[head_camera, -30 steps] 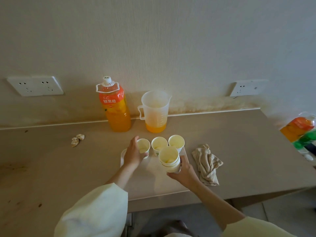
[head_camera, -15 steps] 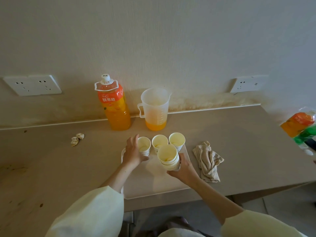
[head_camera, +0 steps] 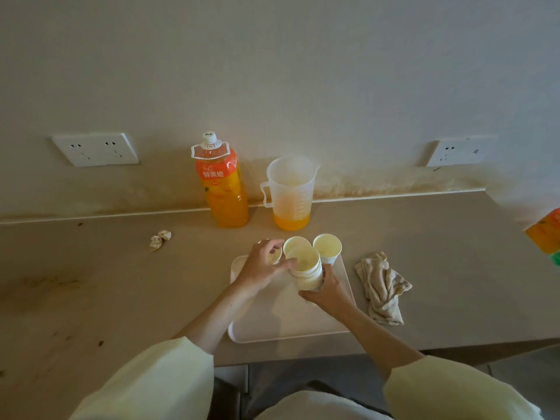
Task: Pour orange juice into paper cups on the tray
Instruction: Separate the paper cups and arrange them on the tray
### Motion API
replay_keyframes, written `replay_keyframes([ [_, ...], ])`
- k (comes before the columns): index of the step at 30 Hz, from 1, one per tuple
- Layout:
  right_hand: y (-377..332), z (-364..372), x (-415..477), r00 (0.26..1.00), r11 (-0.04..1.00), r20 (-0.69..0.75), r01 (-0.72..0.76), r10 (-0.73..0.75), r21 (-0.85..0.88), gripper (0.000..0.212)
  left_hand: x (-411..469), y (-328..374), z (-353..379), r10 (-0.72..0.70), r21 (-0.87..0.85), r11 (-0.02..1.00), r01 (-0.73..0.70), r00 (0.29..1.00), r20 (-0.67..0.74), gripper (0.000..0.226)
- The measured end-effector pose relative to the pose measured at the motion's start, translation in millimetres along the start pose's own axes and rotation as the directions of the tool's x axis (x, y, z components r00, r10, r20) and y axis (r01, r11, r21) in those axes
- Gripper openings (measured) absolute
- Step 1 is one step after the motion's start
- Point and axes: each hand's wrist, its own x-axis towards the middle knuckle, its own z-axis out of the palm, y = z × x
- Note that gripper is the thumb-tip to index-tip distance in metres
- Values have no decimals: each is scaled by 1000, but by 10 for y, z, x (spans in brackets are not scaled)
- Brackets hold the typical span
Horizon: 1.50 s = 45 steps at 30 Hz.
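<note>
A white tray (head_camera: 288,322) lies on the counter in front of me. Three paper cups stand along its far edge: the left cup (head_camera: 275,256) is mostly hidden behind my left hand, then a middle cup (head_camera: 295,244) and a right cup (head_camera: 328,247). My right hand (head_camera: 328,291) grips a stack of nested paper cups (head_camera: 306,270) above the tray. My left hand (head_camera: 263,265) reaches to the stack's rim, thumb touching the top cup. An orange juice bottle (head_camera: 223,189) and a clear measuring jug (head_camera: 291,194) holding a little juice stand by the wall.
A crumpled beige cloth (head_camera: 382,286) lies right of the tray. Small wads of paper (head_camera: 160,239) sit on the counter to the left. A second orange bottle (head_camera: 545,231) shows at the right edge. Wall sockets (head_camera: 95,149) are behind.
My left hand has left the left cup on the tray and moved right to the rim of the stack. The stack in my right hand has shifted slightly toward the standing cups.
</note>
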Motion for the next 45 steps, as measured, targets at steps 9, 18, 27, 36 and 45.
replay_keyframes([
  [9, -53, 17, -34, 997, 999, 73, 34, -35, 17, 77, -107, 147, 142, 88, 142, 985, -99, 993, 79, 83],
  [18, -107, -23, -40, 996, 998, 70, 57, -57, 9, 72, -165, 95, 236, 129, 229, 961, -153, 985, 115, 87],
  [27, -77, -23, -58, 995, 999, 97, 31, -33, 16, 62, -155, 160, 169, 150, 235, 963, -128, 986, -75, 79],
  [36, -94, 29, -28, 992, 997, 114, 65, -61, -29, 66, -151, -56, -430, -36, -126, 992, -22, 895, -444, 64],
  [45, -90, 89, 16, 989, 993, 100, 115, -113, -9, 70, -100, -619, -495, -154, 144, 963, 228, 902, -403, 66],
])
